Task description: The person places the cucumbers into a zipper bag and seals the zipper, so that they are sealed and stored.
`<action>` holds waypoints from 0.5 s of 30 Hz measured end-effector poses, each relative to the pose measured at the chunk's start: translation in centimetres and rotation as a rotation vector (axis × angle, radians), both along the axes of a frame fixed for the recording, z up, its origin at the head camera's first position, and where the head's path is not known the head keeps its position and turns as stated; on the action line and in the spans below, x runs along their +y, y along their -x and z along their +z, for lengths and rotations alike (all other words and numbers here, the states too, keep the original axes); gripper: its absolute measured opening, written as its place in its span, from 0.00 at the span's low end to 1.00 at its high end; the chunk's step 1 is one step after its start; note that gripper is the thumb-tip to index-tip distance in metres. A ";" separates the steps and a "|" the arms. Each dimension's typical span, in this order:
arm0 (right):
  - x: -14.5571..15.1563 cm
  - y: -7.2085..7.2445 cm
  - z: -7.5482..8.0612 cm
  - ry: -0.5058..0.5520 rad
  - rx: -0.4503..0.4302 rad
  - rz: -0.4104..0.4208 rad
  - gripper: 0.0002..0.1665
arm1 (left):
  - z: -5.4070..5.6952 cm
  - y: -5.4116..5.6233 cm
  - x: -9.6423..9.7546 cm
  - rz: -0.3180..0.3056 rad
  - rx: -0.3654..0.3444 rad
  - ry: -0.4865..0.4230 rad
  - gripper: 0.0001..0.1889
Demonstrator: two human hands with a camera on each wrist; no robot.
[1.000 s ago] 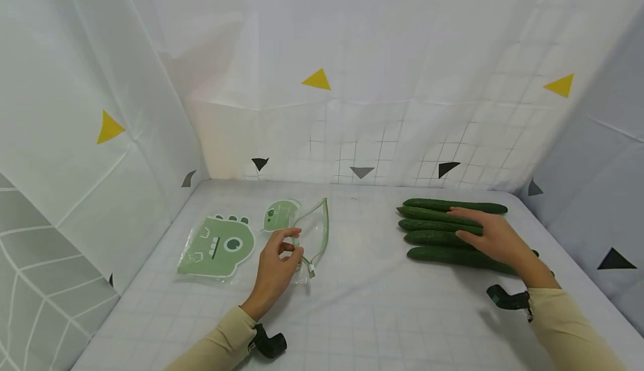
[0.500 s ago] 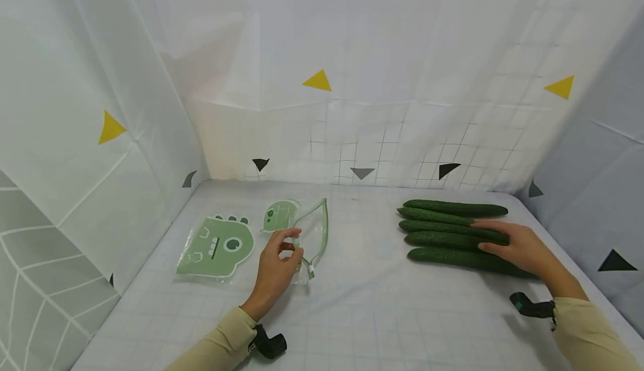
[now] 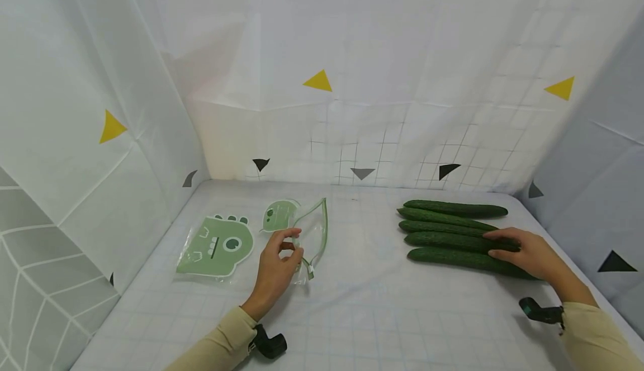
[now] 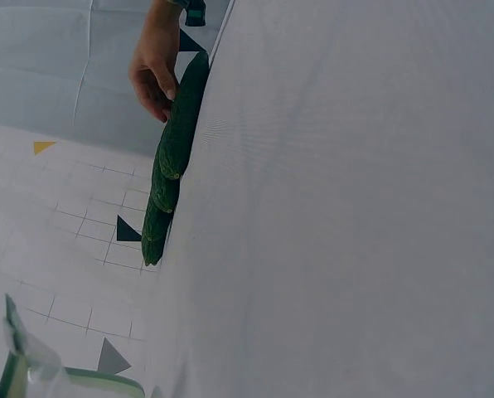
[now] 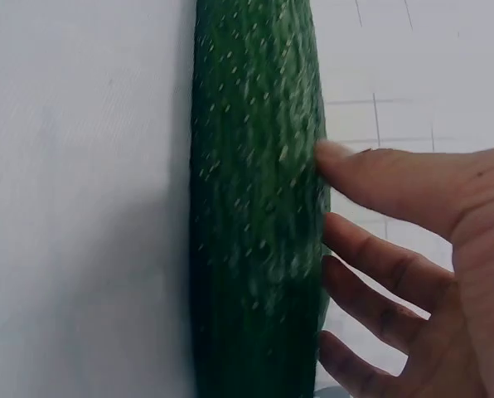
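Observation:
Several long green cucumbers lie side by side at the right in the head view, the nearest being the front cucumber (image 3: 453, 257). My right hand (image 3: 525, 252) is at the right end of the cucumber just behind it (image 3: 443, 241), thumb on its near side and fingers curled over its far side. In the right wrist view the front cucumber (image 5: 255, 199) hides the fingertips of my right hand (image 5: 421, 257). At the left, my left hand (image 3: 278, 262) pinches the rim of a clear zip bag (image 3: 324, 228) with green edging, its mouth spread open.
A green monster-shaped zip bag (image 3: 218, 248) lies flat to the left of my left hand. The bag that I hold has a green printed face part (image 3: 280, 216). White cloth walls (image 3: 362, 136) stand behind and at both sides of the white table (image 3: 362, 315).
My right hand has slid right and toward me along the cucumbers to their right end, its thumb and fingers drawing closer together. My left hand and the bag have stayed still.

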State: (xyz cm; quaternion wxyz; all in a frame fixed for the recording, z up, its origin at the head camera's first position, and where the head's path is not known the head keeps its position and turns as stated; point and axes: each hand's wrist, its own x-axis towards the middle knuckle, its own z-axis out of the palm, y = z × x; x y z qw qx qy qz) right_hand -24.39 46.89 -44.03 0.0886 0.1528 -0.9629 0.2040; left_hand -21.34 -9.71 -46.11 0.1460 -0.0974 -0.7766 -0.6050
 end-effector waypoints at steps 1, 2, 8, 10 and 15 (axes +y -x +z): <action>0.2 0.0 -0.2 0.007 0.002 -0.002 0.26 | -0.1 0.0 0.0 0.000 0.000 -0.001 0.20; 0.4 0.0 -0.3 0.013 -0.003 -0.003 0.25 | -0.1 0.1 0.0 -0.002 -0.001 -0.002 0.20; 1.4 0.1 -0.8 0.001 -0.014 -0.010 0.23 | -0.3 0.1 0.0 -0.006 0.001 -0.019 0.20; 1.7 0.2 -1.0 -0.022 0.000 -0.008 0.21 | -0.4 0.2 0.0 -0.005 0.001 -0.024 0.20; 2.4 0.4 -1.1 -0.061 -0.022 -0.025 0.21 | -0.3 0.1 0.0 -0.003 0.004 -0.037 0.19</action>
